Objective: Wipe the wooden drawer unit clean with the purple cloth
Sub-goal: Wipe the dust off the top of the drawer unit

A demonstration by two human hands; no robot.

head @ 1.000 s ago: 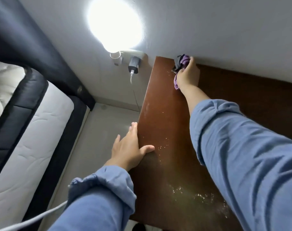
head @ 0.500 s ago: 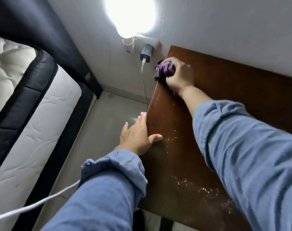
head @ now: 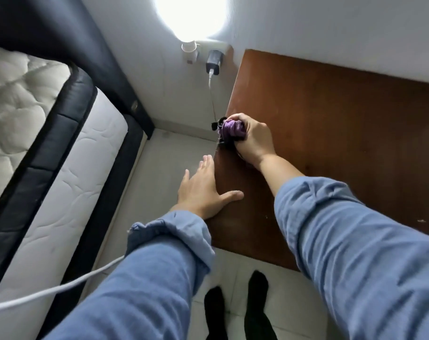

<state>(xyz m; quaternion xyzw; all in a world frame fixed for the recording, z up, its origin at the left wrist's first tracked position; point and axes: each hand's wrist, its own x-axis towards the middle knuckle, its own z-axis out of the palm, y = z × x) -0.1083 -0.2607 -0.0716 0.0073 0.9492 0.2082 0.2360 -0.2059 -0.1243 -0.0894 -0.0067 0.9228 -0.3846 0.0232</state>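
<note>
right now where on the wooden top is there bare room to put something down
The drawer unit top is bare from the right hand to the wall. Its left edge is crowded: the purple cloth there, the left hand nearer.

Bedroom in a home. A quilted white mattress (head: 49,148) with black edging lies beside a wooden drawer unit (head: 331,148); a plug-in night light (head: 190,19) and charger (head: 214,62) occupy the wall socket above a tiled floor (head: 164,163).
</note>
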